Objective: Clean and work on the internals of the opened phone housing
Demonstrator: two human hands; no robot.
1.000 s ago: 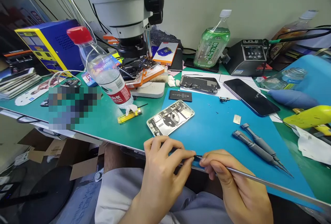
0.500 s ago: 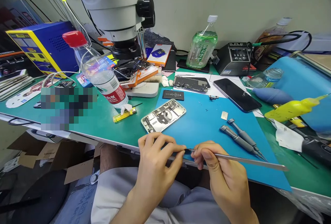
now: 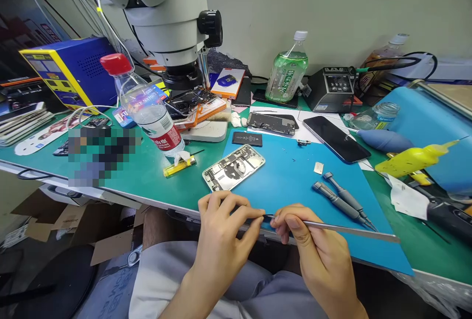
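My left hand (image 3: 224, 233) and my right hand (image 3: 313, 250) meet just below the table's front edge, over my lap. My right hand grips a long thin metal tool (image 3: 350, 229) whose shaft runs off to the right above the blue mat (image 3: 295, 181). The thumb and forefinger of my left hand pinch the tool's left tip; I cannot tell whether something small sits between them. An opened phone body (image 3: 233, 167) with its insides showing lies on the mat just beyond my left hand. Two grey screwdrivers (image 3: 342, 201) lie beyond my right hand.
A microscope (image 3: 165, 9) stands at the back left, with a red-capped water bottle (image 3: 147, 107) and a yellow lighter (image 3: 179, 165) before it. Further back are a black battery (image 3: 247, 138), a dark phone screen (image 3: 335, 138), a green bottle (image 3: 286, 71) and a soldering station (image 3: 332, 88). A yellow squeeze bottle (image 3: 409, 161) lies right.
Both hands keep the same pinch on the metal tool. My view has shifted a little, and nothing on the table has moved.
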